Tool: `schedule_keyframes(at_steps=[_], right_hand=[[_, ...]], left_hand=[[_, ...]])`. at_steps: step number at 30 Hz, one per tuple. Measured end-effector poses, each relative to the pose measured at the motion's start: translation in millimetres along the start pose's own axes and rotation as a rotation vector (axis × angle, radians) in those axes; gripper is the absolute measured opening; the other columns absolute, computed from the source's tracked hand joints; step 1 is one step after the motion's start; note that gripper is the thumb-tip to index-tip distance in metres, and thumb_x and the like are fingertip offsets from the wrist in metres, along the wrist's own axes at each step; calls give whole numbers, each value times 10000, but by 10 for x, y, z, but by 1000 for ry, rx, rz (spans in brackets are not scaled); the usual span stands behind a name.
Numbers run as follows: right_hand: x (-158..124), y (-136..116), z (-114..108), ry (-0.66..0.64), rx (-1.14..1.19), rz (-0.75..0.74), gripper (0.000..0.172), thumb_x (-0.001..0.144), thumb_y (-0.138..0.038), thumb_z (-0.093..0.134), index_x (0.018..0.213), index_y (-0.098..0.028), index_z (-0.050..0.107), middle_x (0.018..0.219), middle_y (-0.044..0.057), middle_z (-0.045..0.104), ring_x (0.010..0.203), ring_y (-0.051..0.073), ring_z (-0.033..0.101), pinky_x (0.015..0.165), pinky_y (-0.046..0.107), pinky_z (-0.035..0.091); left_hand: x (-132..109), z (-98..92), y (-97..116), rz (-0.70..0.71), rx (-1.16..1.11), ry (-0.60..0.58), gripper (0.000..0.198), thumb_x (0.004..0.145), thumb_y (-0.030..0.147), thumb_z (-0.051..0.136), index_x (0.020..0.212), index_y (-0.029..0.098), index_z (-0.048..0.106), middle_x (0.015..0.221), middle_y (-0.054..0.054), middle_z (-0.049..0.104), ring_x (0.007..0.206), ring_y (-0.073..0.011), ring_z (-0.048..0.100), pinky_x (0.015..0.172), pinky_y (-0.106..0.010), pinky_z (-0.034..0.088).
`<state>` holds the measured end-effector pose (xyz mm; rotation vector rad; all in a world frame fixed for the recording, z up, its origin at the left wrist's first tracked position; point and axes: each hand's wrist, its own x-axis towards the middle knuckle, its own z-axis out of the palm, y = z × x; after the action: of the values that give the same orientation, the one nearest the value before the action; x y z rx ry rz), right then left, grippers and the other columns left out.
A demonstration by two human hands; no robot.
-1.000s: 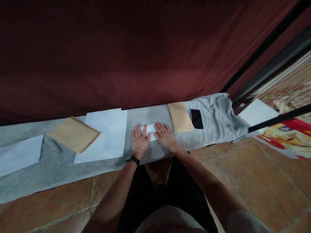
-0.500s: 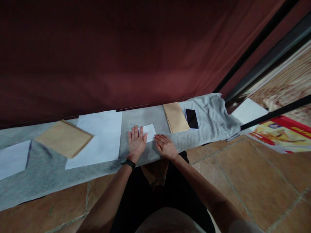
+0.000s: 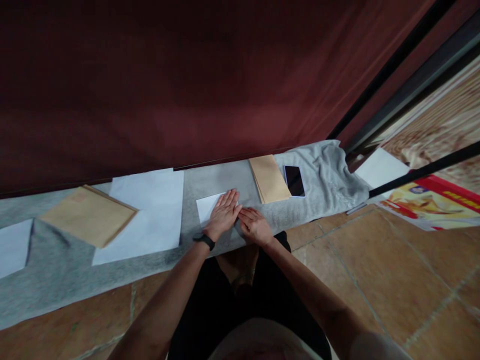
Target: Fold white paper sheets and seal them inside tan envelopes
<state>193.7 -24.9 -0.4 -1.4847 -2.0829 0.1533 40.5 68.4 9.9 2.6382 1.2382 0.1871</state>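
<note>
Both hands are pressing open-palmed, grasping nothing, my left hand (image 3: 224, 215) flattening the folded white paper (image 3: 206, 206) beneath its fingers, my right hand (image 3: 255, 227) resting alongside on the grey cloth (image 3: 221, 180), and sharpening this crease is, I judge, calling for firm, even pressure.

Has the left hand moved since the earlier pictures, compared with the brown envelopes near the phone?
Yes. The left hand slid right over the white paper, toward the brown envelopes; its fingers now meet the right hand.

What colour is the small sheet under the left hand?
White. The small sheet under the left hand shows best in the head view, against the grey cloth.
</note>
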Motion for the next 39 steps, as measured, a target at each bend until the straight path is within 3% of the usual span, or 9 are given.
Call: schedule_keyframes(at_steps=[7, 12, 18, 25, 30, 35, 39], right_hand=[[-19, 39, 22, -21, 45, -7, 403, 955, -160, 553, 1343, -192, 656, 1361, 106, 681, 1277, 237, 615, 1176, 452, 436], [-9, 43, 10, -43, 52, 45, 389, 953, -159, 540, 1315, -197, 677, 1357, 93, 683, 1281, 234, 609, 1175, 438, 431], [22, 28, -29, -60, 66, 100, 391, 945, -140, 519, 1279, -224, 703, 1328, 72, 700, 1246, 229, 624, 1133, 421, 470], [6, 30, -21, -26, 99, 107, 332, 968, -161, 505, 1215, -199, 723, 1291, 80, 715, 1212, 230, 642, 1114, 416, 482], [21, 62, -35, -7, 113, 107, 361, 1007, -202, 469, 1296, -194, 685, 1339, 87, 693, 1261, 222, 623, 1125, 418, 479], [164, -8, 36, -115, 76, -14, 425, 1068, -299, 413, 1441, -184, 580, 1501, 86, 578, 1411, 205, 514, 1235, 435, 359], [319, -66, 156, -194, -6, -25, 455, 1077, -340, 426, 1509, -225, 505, 1579, 74, 480, 1473, 219, 441, 1248, 464, 332]], left_hand=[[209, -14, -81, -65, 17, 29, 633, 1059, 404, 182, 1598, 101, 320, 1672, -99, 301, 1574, -216, 210, 1299, -427, 145], [216, 7, -73, -72, 14, 75, 622, 1050, 388, 227, 1591, 104, 337, 1660, -102, 330, 1569, -235, 231, 1295, -454, 153], [-45, 22, 2, -16, 9, 81, 572, 1045, 339, 263, 1594, 206, 355, 1651, -27, 366, 1571, -215, 224, 1298, -467, 154], [-425, -11, 37, 68, 14, 44, 555, 1053, 345, 282, 1575, 189, 392, 1646, -41, 375, 1572, -225, 220, 1297, -484, 174], [-660, -37, 55, 112, 12, 43, 548, 1056, 360, 314, 1571, 190, 391, 1642, -50, 384, 1562, -211, 249, 1301, -465, 184], [-751, -47, 80, 121, 8, 44, 528, 1051, 334, 329, 1505, 108, 475, 1590, -135, 458, 1538, -217, 316, 1294, -472, 215], [-762, -30, 77, 110, 13, 34, 519, 1047, 335, 338, 1485, 105, 495, 1557, -152, 500, 1495, -219, 403, 1290, -479, 236]])
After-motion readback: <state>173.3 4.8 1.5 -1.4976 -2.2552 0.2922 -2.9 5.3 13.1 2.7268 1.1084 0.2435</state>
